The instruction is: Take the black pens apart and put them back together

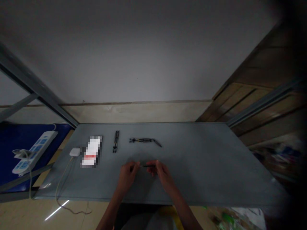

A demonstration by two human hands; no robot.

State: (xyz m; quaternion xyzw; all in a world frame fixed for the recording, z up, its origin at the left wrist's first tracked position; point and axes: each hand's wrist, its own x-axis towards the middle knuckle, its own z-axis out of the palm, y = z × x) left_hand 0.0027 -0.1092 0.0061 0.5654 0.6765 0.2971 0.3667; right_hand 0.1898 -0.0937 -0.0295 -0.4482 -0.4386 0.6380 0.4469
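In the head view, the person's bare right hand (pixel 161 174) pinches a thin, dark, stick-like piece (pixel 150 165) between thumb and fingers. The piece points left, roughly level, above the near middle of a grey, smooth, rectangular table (pixel 206 166). The bare left hand (pixel 128 174) is just beside its pale left end, thumb and forefinger drawn close; the dim light makes it impossible to tell whether they pinch that end.

Farther away, two slender, dark, jointed assemblies lie on the table. One straight assembly (pixel 115 141), left of the hands, runs from near to far. One bent assembly (pixel 144 140), beyond the hands, lies left to right, its right end angled toward the near side.

Farther left lie a blurred-out, white, rectangular object with a red band (pixel 91 151) and, just beside it, a white, rounded block (pixel 74 152) with a pale, thin cable (pixel 57 188) hanging over the near edge. Beyond the table's left edge, a long, white power strip with blue sockets (pixel 35 153) rests on a dark blue surface (pixel 14 137).
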